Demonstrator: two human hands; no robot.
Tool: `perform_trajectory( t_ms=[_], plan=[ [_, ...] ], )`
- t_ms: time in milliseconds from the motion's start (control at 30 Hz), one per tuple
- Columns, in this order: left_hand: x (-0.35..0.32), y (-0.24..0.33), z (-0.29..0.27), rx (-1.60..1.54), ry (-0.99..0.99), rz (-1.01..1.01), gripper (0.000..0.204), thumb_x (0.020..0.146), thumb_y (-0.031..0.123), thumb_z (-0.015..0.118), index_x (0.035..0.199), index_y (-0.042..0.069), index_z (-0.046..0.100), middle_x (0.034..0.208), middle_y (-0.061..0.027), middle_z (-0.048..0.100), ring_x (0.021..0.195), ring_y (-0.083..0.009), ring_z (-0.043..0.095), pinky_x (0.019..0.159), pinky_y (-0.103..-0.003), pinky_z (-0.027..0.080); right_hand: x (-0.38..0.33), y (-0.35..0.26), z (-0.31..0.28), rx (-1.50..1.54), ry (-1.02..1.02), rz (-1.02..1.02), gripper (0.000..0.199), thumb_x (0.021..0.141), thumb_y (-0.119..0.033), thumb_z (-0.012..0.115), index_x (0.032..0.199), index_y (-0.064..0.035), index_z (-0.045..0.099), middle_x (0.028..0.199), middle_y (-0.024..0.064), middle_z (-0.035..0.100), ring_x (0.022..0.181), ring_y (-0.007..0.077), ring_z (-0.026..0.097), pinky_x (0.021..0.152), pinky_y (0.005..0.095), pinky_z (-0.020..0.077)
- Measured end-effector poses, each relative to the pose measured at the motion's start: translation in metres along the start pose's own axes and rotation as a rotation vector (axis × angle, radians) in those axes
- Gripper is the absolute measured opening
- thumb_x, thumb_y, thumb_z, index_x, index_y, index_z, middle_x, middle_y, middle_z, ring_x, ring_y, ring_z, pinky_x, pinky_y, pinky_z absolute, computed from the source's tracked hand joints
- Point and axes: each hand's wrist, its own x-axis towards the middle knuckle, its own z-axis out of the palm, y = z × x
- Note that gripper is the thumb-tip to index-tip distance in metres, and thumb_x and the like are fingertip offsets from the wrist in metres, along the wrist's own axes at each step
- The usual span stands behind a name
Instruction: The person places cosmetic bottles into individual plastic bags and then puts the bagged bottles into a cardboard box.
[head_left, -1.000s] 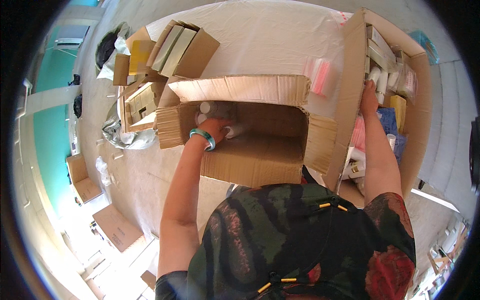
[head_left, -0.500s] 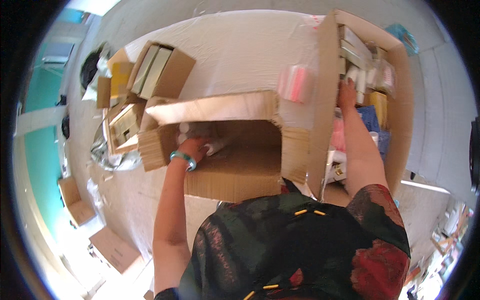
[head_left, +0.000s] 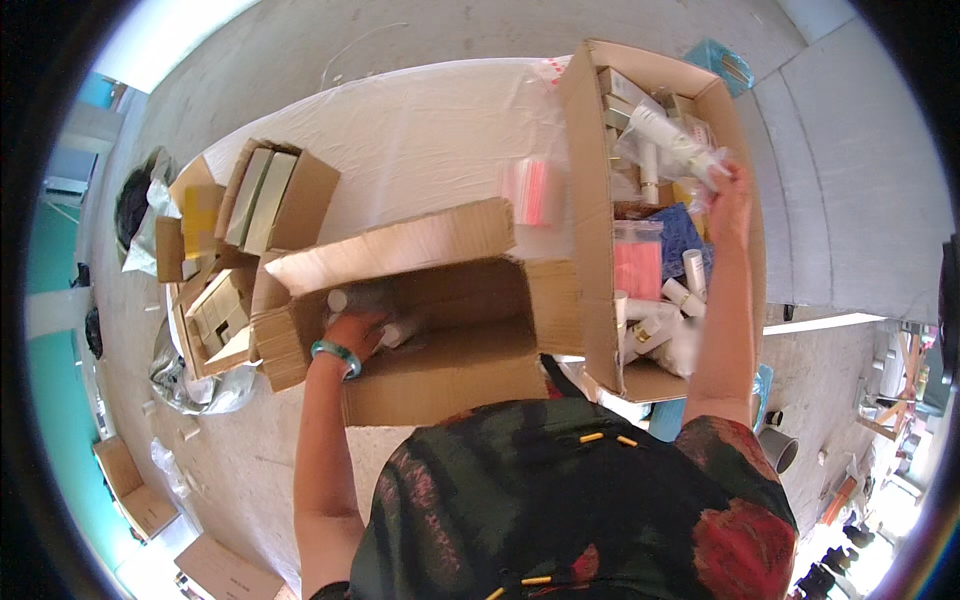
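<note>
My left hand (head_left: 355,328), with a green bangle at the wrist, reaches into an open cardboard box (head_left: 440,390) in front of me. Its curled fingers are closed around a white tube (head_left: 398,332), partly hidden and blurred. Another white tube (head_left: 340,300) lies just beyond the fingers. Over the long cardboard box (head_left: 588,230) on the right, my right hand (head_left: 732,200) is closed on one end of a white tube in a clear plastic bag (head_left: 668,138). Below it in that box are boxed items, loose white tubes (head_left: 683,298), blue cloth (head_left: 680,240) and a pink packet (head_left: 637,262).
A pink-striped clear packet (head_left: 535,193) lies on the white-covered table (head_left: 420,130) between the boxes. To the left stand small cartons, one holding flat boxes (head_left: 258,200). More cardboard boxes (head_left: 225,570) sit on the floor at lower left.
My right hand has risen from inside the right box and moved toward its right side, bringing up the bagged white tube. The left hand stays in the front box. The whole view has shifted.
</note>
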Motion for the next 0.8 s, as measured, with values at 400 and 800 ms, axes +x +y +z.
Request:
perform_trajectory(
  t_ms=[400,800],
  plan=[
    [-0.023,-0.02,-0.047,-0.353,0.315,0.037,0.031,0.083,0.011,0.056,0.114,0.01,0.056,0.094,-0.0103,0.062,0.085,-0.0193,0.059,0.077,-0.029,0.046,-0.133,-0.139,0.102,0.039,-0.504,-0.2,0.022,0.082,-0.006,0.053,0.103,-0.0077,0.051,0.103,0.006,0.054,0.094,0.0148,0.053,0.08,0.0293,0.0453],
    [-0.066,0.083,-0.119,-0.812,0.489,0.538,0.056,0.074,0.024,0.071,0.121,0.001,0.048,0.104,-0.0064,0.057,0.095,-0.0169,0.053,0.086,-0.029,0.041,-0.216,-0.145,0.22,-0.008,-1.199,-0.074,0.025,0.082,-0.012,0.06,0.105,-0.0061,0.05,0.1,0.001,0.051,0.093,0.0076,0.047,0.08,0.0224,0.0402]
  ],
)
